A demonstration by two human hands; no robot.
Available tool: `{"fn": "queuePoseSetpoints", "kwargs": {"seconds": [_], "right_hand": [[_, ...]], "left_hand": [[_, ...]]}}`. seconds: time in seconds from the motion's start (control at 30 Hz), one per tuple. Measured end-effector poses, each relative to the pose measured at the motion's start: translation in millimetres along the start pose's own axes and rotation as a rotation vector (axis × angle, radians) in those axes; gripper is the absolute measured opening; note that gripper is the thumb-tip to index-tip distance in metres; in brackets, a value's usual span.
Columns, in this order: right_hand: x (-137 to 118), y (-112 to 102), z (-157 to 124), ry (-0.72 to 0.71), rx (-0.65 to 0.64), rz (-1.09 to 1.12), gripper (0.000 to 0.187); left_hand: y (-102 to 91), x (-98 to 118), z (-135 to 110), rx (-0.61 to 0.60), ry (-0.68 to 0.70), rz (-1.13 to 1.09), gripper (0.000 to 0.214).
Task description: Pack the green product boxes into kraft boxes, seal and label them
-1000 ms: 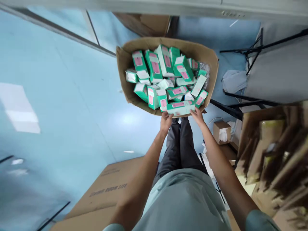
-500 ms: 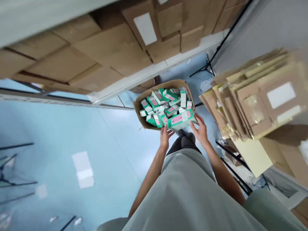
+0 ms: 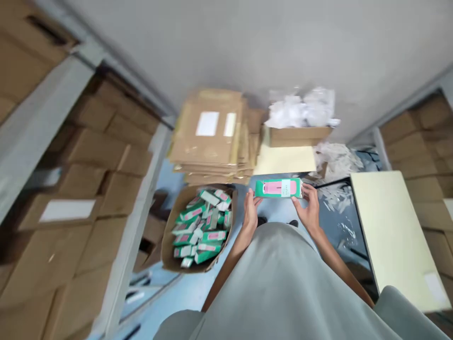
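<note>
A long green box [image 3: 278, 188] with a pink panel and a white label is held level in front of my body. My left hand [image 3: 250, 211] grips its left end, and my right hand [image 3: 307, 206] has its fingers around the right end. To the left of my left hand, an open cardboard carton [image 3: 170, 252] stands on the floor. Several similar green and pink boxes [image 3: 202, 226] lie jumbled inside it, some partly covered by others.
Flattened cardboard [image 3: 205, 123] is stacked just ahead. Beside it, a box with white crumpled plastic [image 3: 300, 111] rests on a pale table [image 3: 283, 160]. Another pale table [image 3: 392, 226] stands at right. Shelves of cartons [image 3: 81, 203] line the left side; more cartons [image 3: 417, 160] are stacked at far right.
My view and body have turned right, away from the carton, which now appears at my left. Both hands have carried the green box from over the carton's edge to in front of the tables.
</note>
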State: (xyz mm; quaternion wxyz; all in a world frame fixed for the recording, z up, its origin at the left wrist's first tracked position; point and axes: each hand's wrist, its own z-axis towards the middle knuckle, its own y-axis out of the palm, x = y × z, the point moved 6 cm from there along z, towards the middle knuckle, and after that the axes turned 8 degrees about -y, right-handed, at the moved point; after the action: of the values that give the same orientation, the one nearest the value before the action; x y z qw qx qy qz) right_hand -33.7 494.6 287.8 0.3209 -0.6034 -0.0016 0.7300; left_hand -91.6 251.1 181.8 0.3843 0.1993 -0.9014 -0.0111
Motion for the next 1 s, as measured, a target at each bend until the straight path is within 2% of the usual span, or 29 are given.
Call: {"fn": "queuePoseSetpoints", "kwargs": {"seconds": [0.07, 0.13, 0.2, 0.27, 0.37, 0.47, 0.6, 0.73, 0.83, 0.93, 1.0], "right_hand": [[24.3, -69.1, -11.8, 0.109, 0.169, 0.021, 0.038], [48.2, -128.7, -28.5, 0.223, 0.333, 0.079, 0.042], [68.7, -179.1, -46.8, 0.304, 0.478, 0.148, 0.045], [84.8, -223.5, -64.7, 0.341, 0.606, 0.204, 0.046], [104.2, -282.1, -91.0, 0.359, 0.749, 0.236, 0.045], [121.8, -327.2, -116.6, 0.386, 0.802, 0.244, 0.050], [141.9, -359.9, -144.4, 0.464, 0.878, 0.333, 0.054], [151.1, -368.6, -149.3, 0.535, 1.055, 0.476, 0.071], [151.0, -369.3, -131.4, 0.567, 1.109, 0.548, 0.080], [149.5, -371.3, -104.7, 0.575, 1.124, 0.631, 0.074], [150.1, -373.8, -86.9, 0.558, 1.147, 0.693, 0.069]], "left_hand": [[76.3, 4.2, -19.4, -0.158, 0.102, 0.120, 0.067], [153.7, 5.1, -49.7, -0.329, 0.236, 0.232, 0.064], [225.9, 0.0, -87.7, -0.481, 0.370, 0.338, 0.060], [289.8, -12.8, -127.7, -0.609, 0.476, 0.441, 0.058], [367.2, -41.6, -181.0, -0.765, 0.580, 0.552, 0.058], [426.3, -73.0, -220.2, -0.924, 0.630, 0.605, 0.057], [490.7, -111.1, -249.6, -1.109, 0.609, 0.711, 0.058], [550.1, -141.7, -267.1, -1.271, 0.537, 0.755, 0.062], [594.5, -157.6, -282.2, -1.404, 0.488, 0.733, 0.060], [639.6, -169.5, -294.7, -1.520, 0.420, 0.761, 0.055], [668.9, -177.3, -297.8, -1.603, 0.318, 0.768, 0.050]]}}
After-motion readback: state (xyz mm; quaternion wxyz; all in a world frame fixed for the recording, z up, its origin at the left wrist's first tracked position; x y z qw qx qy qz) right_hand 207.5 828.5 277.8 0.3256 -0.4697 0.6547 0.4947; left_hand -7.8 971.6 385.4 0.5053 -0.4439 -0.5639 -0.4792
